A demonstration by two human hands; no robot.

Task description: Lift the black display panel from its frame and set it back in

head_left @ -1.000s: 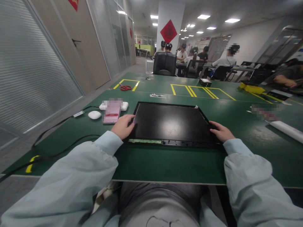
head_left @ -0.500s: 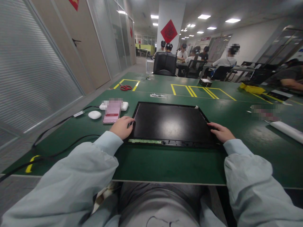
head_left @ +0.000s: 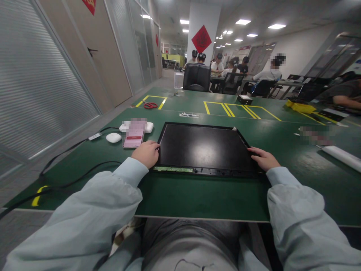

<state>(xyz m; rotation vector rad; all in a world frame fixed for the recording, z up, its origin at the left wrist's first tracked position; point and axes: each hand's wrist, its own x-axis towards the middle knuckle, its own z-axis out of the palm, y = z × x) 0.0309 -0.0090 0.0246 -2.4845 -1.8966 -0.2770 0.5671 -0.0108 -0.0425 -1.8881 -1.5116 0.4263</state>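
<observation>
A black display panel (head_left: pixel 204 146) lies on the green table in front of me. A green circuit strip (head_left: pixel 173 169) runs along the left part of its near edge. At the panel's left edge, my left hand (head_left: pixel 146 153) is closed, with thumb and fingers pinching the rim. My right hand (head_left: pixel 264 159) grips the right edge, its fingers laid along the frame and its thumb lower down. What the fingertips do beneath the panel is hidden.
Left of the panel are a phone (head_left: pixel 134 135), a rounded white case (head_left: pixel 113 137) and black cables (head_left: pixel 66 151). Red-handled scissors (head_left: pixel 150 105) lie farther back. A white roll (head_left: pixel 342 156) is at the right, and the table (head_left: pixel 203 197) ends close to my body.
My left hand's fingers have drawn closer together at the panel's left edge, and the hand has turned slightly. The right hand and the panel look nearly unchanged.
</observation>
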